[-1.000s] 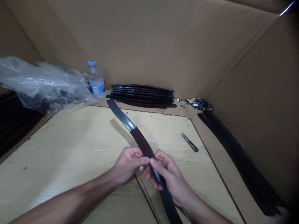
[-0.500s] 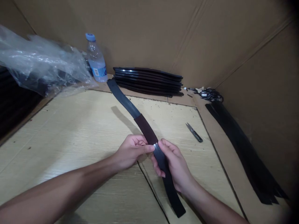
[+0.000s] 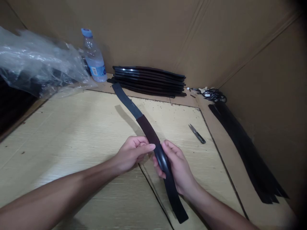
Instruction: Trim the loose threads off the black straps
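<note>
A long curved black strip (image 3: 172, 195) with a dark brown sleeve (image 3: 148, 129) round its middle is held above the pale board, slanting from upper left to lower right. My left hand (image 3: 134, 151) pinches its left edge at the sleeve's lower end, the thumb on top. On the other side, my right hand (image 3: 177, 166) wraps round the strip just below the sleeve, thumb at the right edge and fingers beneath. A thin black cord (image 3: 153, 190) runs down from near my left hand to the bottom edge.
Small snips (image 3: 197, 134) lie right of my hands. Behind are a stack of dark strips (image 3: 148, 81), a water bottle (image 3: 95, 60) and clear plastic (image 3: 43, 64). Black strips (image 3: 244, 153) and tangled cords (image 3: 212, 95) lie at the right.
The strip bends more just below the sleeve, where its surface now bulges upward. Both hands keep their hold, and the whole view has shifted slightly.
</note>
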The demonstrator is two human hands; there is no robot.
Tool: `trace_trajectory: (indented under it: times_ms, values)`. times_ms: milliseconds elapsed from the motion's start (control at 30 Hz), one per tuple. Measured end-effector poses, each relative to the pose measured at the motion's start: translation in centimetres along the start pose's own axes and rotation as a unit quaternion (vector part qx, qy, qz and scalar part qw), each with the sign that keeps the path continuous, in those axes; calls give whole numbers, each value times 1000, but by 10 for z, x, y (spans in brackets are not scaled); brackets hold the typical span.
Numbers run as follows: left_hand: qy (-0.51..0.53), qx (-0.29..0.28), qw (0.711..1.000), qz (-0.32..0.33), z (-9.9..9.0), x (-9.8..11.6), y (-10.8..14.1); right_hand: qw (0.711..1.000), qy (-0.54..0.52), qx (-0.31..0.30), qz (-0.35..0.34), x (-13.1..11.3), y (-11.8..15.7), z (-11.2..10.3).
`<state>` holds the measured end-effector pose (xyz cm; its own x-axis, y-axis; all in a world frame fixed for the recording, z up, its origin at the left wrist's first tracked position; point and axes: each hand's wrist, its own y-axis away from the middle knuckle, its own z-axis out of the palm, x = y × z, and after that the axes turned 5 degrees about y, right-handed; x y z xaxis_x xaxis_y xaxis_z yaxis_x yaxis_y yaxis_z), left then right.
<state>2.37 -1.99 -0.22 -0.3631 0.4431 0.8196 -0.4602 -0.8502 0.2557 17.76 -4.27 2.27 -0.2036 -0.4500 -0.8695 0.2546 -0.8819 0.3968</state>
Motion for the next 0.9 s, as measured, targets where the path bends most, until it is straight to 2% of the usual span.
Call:
trace_trajectory:
  times_ms: [167,267,367,500,633,800,900]
  values:
    - [-6,54,998,27,-1,1,-2,998,-9,-17,-61,-2,-1,-4]
    - [-3,57,998,37,-1,2,-2,996,20,-35,-84,-4,-1,-5]
    - [8,40,998,51,-2,1,-2,996,30,-56,-62,-5,-3,-7]
    - [6,11,999,35,-3,0,-1,995,26,-97,10,-8,-6,-9]
    - [-12,21,999,30,-5,0,-2,994,37,-90,40,-7,-5,-9]
    - [-11,10,1000,19,-6,1,-2,987,24,-160,17,-6,-2,-8]
    - [7,14,1000,22,-4,2,-1,989,26,-149,-5,-8,0,-6]
